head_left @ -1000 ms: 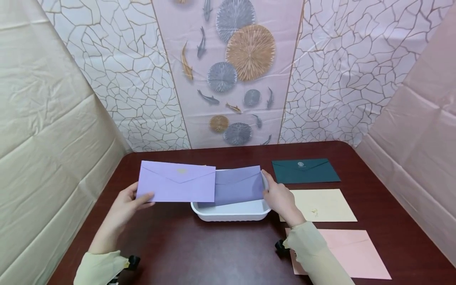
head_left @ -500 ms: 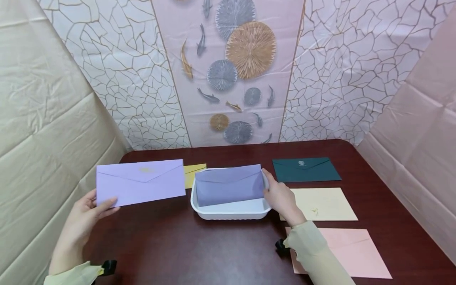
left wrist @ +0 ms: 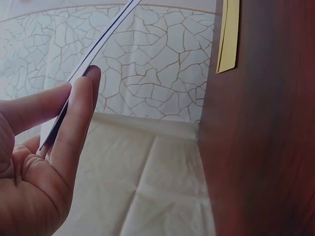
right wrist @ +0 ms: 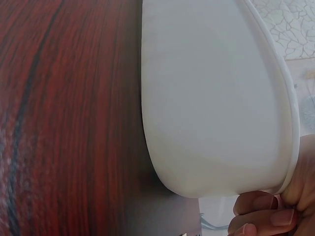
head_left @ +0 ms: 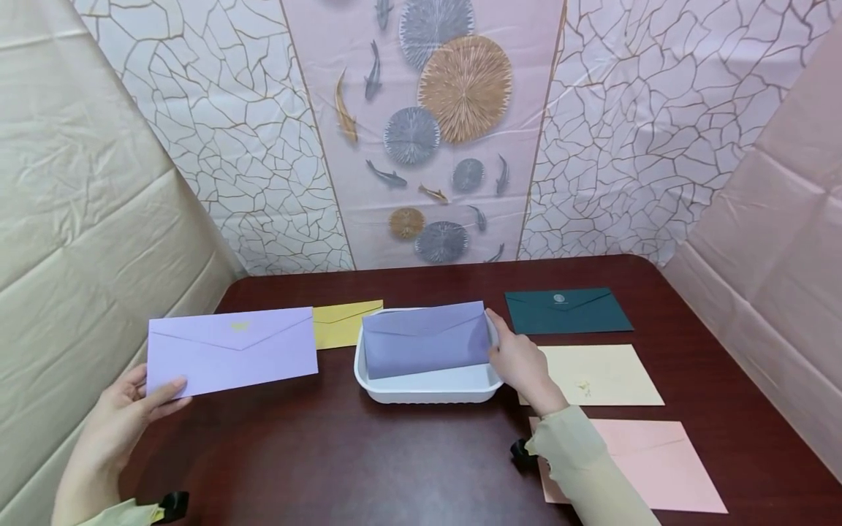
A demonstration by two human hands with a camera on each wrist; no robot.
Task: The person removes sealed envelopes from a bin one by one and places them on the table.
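Observation:
My left hand (head_left: 112, 424) pinches a lavender envelope (head_left: 230, 354) by its near left corner, thumb on the flap side. The envelope is raised over the left part of the table. In the left wrist view it appears nearly edge-on between thumb and fingers (left wrist: 74, 125). A white plastic tray (head_left: 430, 395) stands mid-table, with a blue-purple envelope (head_left: 424, 340) leaning inside it. At the tray's right end my right hand (head_left: 526, 369) grips the rim, close to that envelope's right edge. The right wrist view shows curled fingers (right wrist: 268, 217) beneath the tray's lip; the thumb is hidden there.
A yellow envelope (head_left: 345, 325) lies left of the tray, partly behind the lavender one. Down the right side lie a dark green envelope (head_left: 567, 314), a cream envelope (head_left: 605, 369) and a pink envelope (head_left: 658, 464). Patterned cloth (head_left: 230, 146) rises behind the dark red table (head_left: 395, 467).
My left hand has carried the lavender envelope leftward, away from in front of the tray, uncovering the blue-purple envelope and the yellow one. My right hand has stayed at the tray.

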